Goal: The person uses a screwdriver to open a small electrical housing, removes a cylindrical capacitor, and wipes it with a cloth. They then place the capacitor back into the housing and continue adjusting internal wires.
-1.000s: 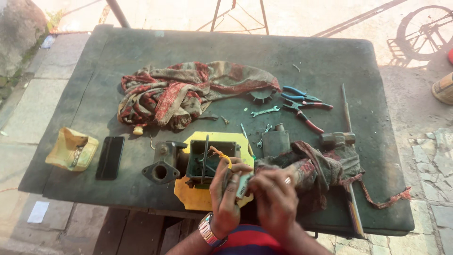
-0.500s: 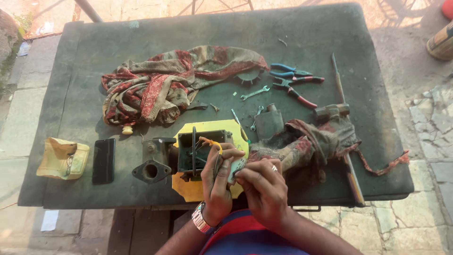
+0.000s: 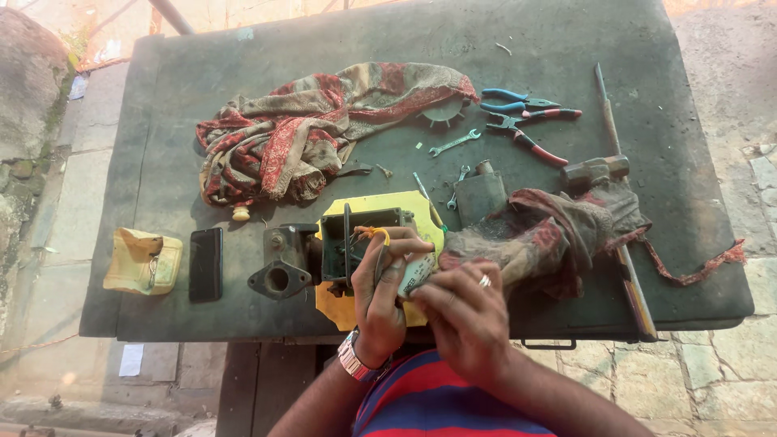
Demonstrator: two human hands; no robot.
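1. At the near edge of the dark green table point(image 3: 566, 32), just over the yellow board point(image 3: 421, 212), we see both hands meeting on a small pale part point(image 3: 418, 272).
2. The left hand point(image 3: 379, 291) curls around that pale part from the left, with a watch on the wrist; its fingers are bent and gripping.
3. The right hand point(image 3: 465, 311), wearing a ring, pinches the same part from the right, fingers closed on it.
4. Touching the left fingers, a dark square housing point(image 3: 356, 243) sits on the yellow board, with an orange wire point(image 3: 374, 233) looping out of it.
5. Just left of the yellow board lies a grey metal casting point(image 3: 279, 260) with a round hole.
6. Further left of the board we see a black phone point(image 3: 205, 264) lying flat, then a crumpled yellow pouch point(image 3: 144, 260), rectangular and soft; we cannot tell what is in it.
7. Right of the board a dirty red-and-grey rag point(image 3: 558, 239) is bunched up, with a hammer point(image 3: 603, 166) beside it.
8. Beyond the board lie a patterned red cloth point(image 3: 307, 129), a small spanner point(image 3: 453, 143), and pliers with blue handles point(image 3: 514, 101) and red handles point(image 3: 534, 142).
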